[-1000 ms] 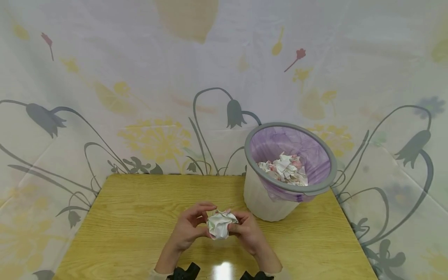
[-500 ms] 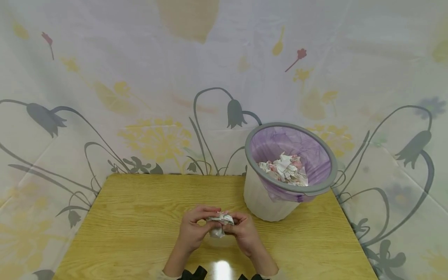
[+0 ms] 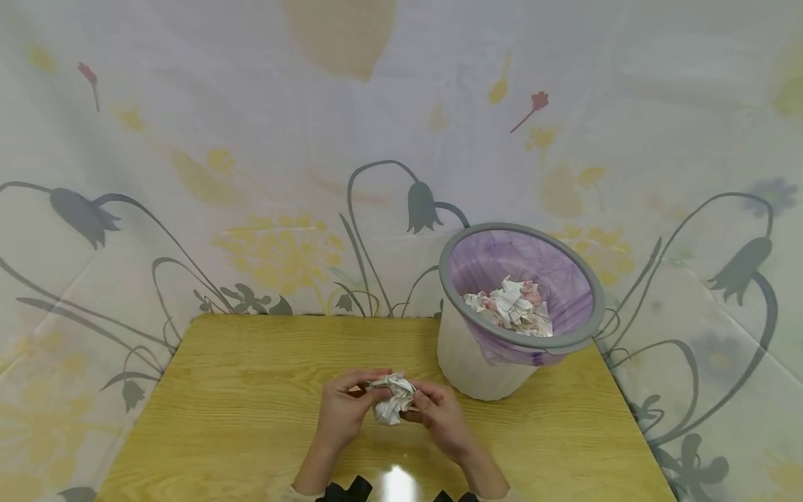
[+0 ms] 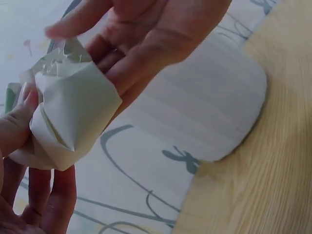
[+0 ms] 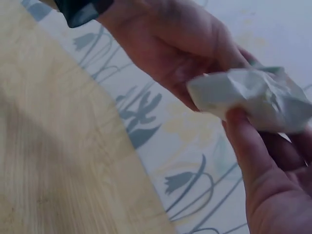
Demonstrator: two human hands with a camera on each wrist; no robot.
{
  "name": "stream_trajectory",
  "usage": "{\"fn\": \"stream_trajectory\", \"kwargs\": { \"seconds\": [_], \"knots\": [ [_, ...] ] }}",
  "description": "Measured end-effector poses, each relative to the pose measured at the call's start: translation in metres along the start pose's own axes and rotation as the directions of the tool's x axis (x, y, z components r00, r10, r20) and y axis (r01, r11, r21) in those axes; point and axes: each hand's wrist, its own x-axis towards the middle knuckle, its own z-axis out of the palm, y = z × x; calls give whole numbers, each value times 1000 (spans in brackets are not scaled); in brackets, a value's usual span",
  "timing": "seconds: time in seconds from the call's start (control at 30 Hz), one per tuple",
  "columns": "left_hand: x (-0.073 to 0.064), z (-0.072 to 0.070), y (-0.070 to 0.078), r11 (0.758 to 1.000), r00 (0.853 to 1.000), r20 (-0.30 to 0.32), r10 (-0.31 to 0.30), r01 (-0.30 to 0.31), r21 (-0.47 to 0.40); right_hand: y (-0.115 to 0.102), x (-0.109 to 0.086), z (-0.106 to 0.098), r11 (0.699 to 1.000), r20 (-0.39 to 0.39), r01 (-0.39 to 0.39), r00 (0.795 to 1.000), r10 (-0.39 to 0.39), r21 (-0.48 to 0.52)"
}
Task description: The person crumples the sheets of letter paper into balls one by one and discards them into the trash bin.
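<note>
A crumpled ball of white paper [image 3: 392, 399] is held between both hands above the table, with folded, creased faces. My left hand [image 3: 341, 411] grips its left side, thumb across the front and fingers behind. From the right, my right hand [image 3: 441, 418] pinches it between thumb and fingers. In the left wrist view the paper ball [image 4: 73, 107] shows a broad smooth face and a ragged top. The right wrist view shows the right thumb [image 5: 243, 136] pressed on the flattish side of the paper [image 5: 253, 97].
At the right back of the wooden table [image 3: 251, 376] stands a white bin [image 3: 483, 369] with a grey rim [image 3: 447, 279] and a purple liner [image 3: 567, 293]. Crumpled paper [image 3: 514, 303] lies inside it. A flower-printed cloth [image 3: 251, 139] hangs around the table.
Both hands have turned and squeezed the paper ball; it looks smaller and more compact than a second ago. The left hand has shifted slightly to the right. The bin stays put.
</note>
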Motion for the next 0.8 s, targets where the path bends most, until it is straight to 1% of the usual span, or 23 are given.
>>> {"fn": "stream_trajectory", "kwargs": {
  "seconds": [0.03, 0.07, 0.1, 0.13, 0.17, 0.2, 0.27, 0.3, 0.33, 0.4, 0.43, 0.47, 0.5, 0.53, 0.57, 0.6, 0.67, 0.7, 0.73, 0.77, 0.8],
  "knots": [
    [0, -1, 1, 1000, 1000, 7, -12, 12, 20, -1, 0, -2, 1000, 38, 2, 999, -2, 19],
    [0, -2, 2, 999, 1000, 22, -5, 4, 33, -2, -1, -3, 1000, 63, 2, 998, -3, 24],
    [0, -2, 2, 998, 999, 37, 17, -19, 55, -3, -1, -4, 1000, 68, -5, 998, 3, 26],
    [0, -2, 2, 995, 997, 56, 61, -66, 77, -4, -1, -4, 1000, 58, -11, 998, 10, 17],
    [0, -2, 1, 988, 991, 77, 113, -120, 98, -4, -1, -5, 1000, 35, -22, 999, 22, 6],
    [0, -1, 1, 976, 981, 95, 167, -178, 126, -5, -1, -5, 999, 3, -34, 999, 34, -9],
    [0, 1, -1, 940, 957, 129, 262, -283, 193, -5, -1, -4, 998, -74, -52, 996, 49, -35],
    [-1, 1, -2, 917, 944, 145, 296, -323, 232, -6, -1, -3, 997, -114, -62, 992, 57, -37],
    [-2, 2, -2, 897, 934, 160, 319, -352, 267, -6, -1, -3, 997, -144, -66, 988, 60, -39],
    [-4, 2, -3, 858, 923, 174, 342, -383, 343, -7, -1, -1, 997, -190, -73, 980, 64, -39],
    [-5, 3, -4, 839, 917, 176, 358, -398, 371, -8, -1, 0, 997, -206, -73, 977, 64, -40],
    [-6, 3, -4, 818, 907, 170, 385, -421, 392, -8, 0, 1, 996, -217, -75, 974, 65, -40],
    [-6, 4, -4, 802, 892, 154, 426, -450, 392, -8, 0, 2, 996, -228, -76, 971, 66, -36],
    [-6, 4, -5, 791, 873, 128, 470, -481, 378, -8, 1, 3, 996, -237, -78, 969, 68, -33],
    [-5, 5, -5, 776, 847, 100, 522, -520, 357, -9, 2, 4, 996, -246, -80, 967, 70, -32],
    [-5, 6, -6, 759, 817, 72, 572, -560, 332, -9, 2, 5, 996, -256, -80, 964, 69, -31],
    [-2, 7, -7, 721, 760, 35, 649, -630, 288, -10, 4, 7, 997, -279, -74, 958, 63, -28],
    [-1, 7, -8, 708, 741, 34, 671, -653, 269, -11, 5, 8, 997, -291, -72, 955, 62, -24],
    [-1, 7, -8, 695, 728, 50, 683, -670, 261, -11, 6, 8, 997, -300, -71, 952, 62, -18],
    [-1, 6, -8, 681, 721, 84, 688, -681, 270, -12, 6, 9, 998, -304, -64, 951, 59, -8],
    [-1, 5, -8, 672, 719, 127, 683, -687, 277, -12, 6, 9, 998, -306, -57, 950, 56, 6]
  ]
}}
